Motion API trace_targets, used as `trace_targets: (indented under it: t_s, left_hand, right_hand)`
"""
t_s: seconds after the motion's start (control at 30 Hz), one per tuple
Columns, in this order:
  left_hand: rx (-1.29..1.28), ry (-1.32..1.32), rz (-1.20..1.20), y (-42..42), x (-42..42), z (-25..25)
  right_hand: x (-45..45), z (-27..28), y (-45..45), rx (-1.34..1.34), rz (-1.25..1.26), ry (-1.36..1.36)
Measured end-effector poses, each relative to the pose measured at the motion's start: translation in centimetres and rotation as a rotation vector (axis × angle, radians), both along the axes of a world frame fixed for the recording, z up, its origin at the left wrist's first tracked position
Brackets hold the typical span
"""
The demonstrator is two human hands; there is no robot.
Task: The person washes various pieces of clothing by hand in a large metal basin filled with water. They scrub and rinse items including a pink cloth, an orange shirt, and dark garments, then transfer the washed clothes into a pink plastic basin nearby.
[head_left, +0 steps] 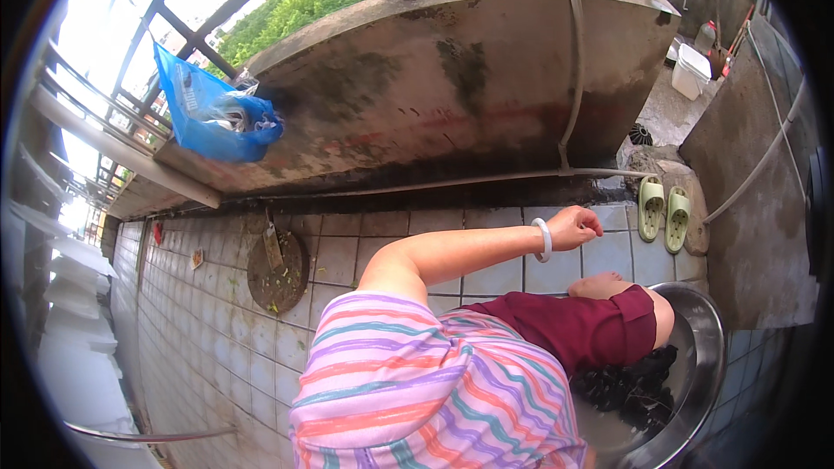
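Note:
My left hand (573, 227) is held out over the tiled floor, with a pale bangle (542, 240) at the wrist. Its fingers are loosely curled, and no object shows in it; the palm is partly hidden. My right hand is out of view behind my striped shirt (417, 391). In front of me, beside my bent knee in maroon shorts (573, 332), sits a wide metal basin (707, 365). Cloudy water and dark wet cloth (635, 384) are inside it. My bare foot (599, 281) rests on the tiles below my left hand.
Green slippers (664, 215) stand by a stone step near the wall. A round chopping board (279, 286) with a cleaver (272, 244) lies on the floor. A blue plastic bag (215, 117) hangs from the railing above the low concrete wall (417, 91). A white bucket (690, 71) stands farther off.

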State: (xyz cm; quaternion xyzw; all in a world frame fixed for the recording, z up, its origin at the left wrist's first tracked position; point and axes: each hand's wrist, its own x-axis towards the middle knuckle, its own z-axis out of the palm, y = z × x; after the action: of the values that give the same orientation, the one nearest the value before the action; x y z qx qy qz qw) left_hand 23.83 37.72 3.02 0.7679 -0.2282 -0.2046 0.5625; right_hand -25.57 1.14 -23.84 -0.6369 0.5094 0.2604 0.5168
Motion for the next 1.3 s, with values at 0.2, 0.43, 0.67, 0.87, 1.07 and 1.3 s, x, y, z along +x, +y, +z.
trace_targets:
  t_s: [0.2,0.43,0.67,0.87,1.07,1.3]
  left_hand:
    - [-0.266,-0.04,-0.151,-10.0,-1.3,2.7]
    - [-0.346,0.216,-0.82,-27.4,-9.4,3.9]
    - [0.257,-0.25,-1.277,-33.3,-13.2,-3.3]
    - [0.393,-0.52,-1.413,-34.0,-13.5,-4.8]
    - [0.631,-0.504,-1.585,-34.0,-14.6,-4.6]
    - [0.566,-0.505,-1.485,-33.8,-13.1,-5.1]
  right_hand:
    - [-4.7,-4.0,-0.8,-0.204,0.119,-0.17]
    - [-0.6,-1.8,2.0,-0.591,0.163,-0.079]
    - [0.2,0.1,0.2,-0.488,0.181,0.195]
    - [10.8,-4.5,-6.6,-0.776,-0.013,0.206]
    - [29.6,-6.7,-7.8,-1.008,0.089,-0.298]
    - [26.2,-10.8,-8.8,-0.698,0.392,0.074]
